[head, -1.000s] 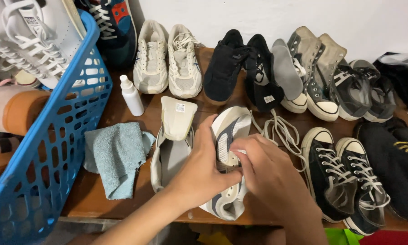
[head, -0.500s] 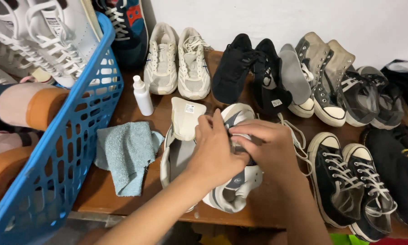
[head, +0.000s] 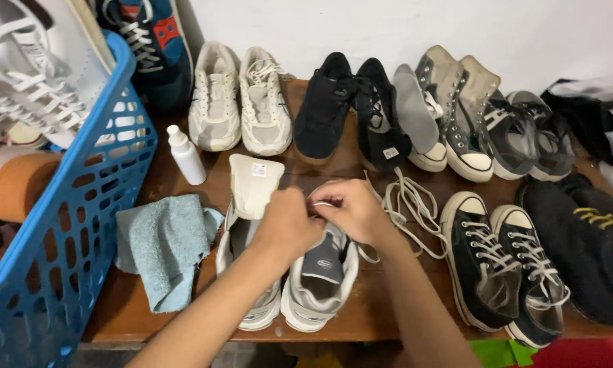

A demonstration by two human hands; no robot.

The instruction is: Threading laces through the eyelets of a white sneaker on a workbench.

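Both hands at the grey sneaker [head: 320, 286] toe.
Left hand [head: 287, 228] and right hand [head: 353, 211] pinch its white lace [head: 409, 204]; blue basket [head: 68, 225] holds white sneakers [head: 27, 75].

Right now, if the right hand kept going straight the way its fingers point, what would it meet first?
The right hand points leftward across the grey-and-white sneaker, so it would meet the left hand first; their fingertips look already close or touching at the shoe's front, though depth is unclear.

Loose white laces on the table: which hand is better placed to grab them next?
Right hand, probably. The loose laces lie just beside it, while the left hand sits on the far side of the grey-white sneaker.
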